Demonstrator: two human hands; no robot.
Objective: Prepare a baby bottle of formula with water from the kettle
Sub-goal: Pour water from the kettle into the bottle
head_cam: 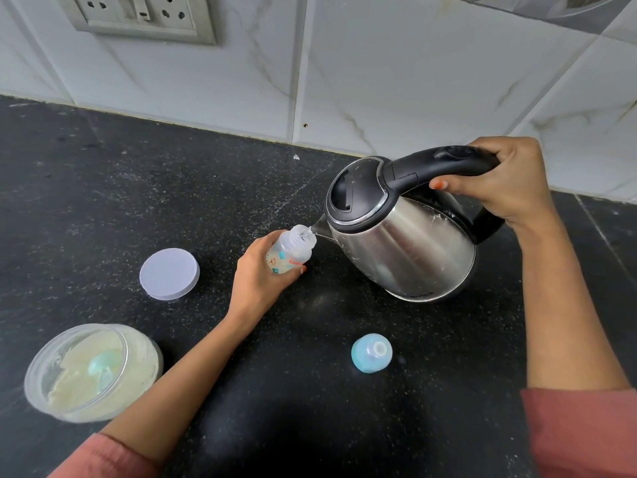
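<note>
Tilting kettle (403, 243) by handle, right hand (503, 181); left hand (258, 277) gripping bottle (291, 251)

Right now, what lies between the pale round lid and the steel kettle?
Head view: the left hand gripping the baby bottle lies between the lid and the kettle.

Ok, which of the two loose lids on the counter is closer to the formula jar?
The flat pale lilac lid, just behind the jar; the domed blue cap sits farther right, in front of the kettle.
</note>
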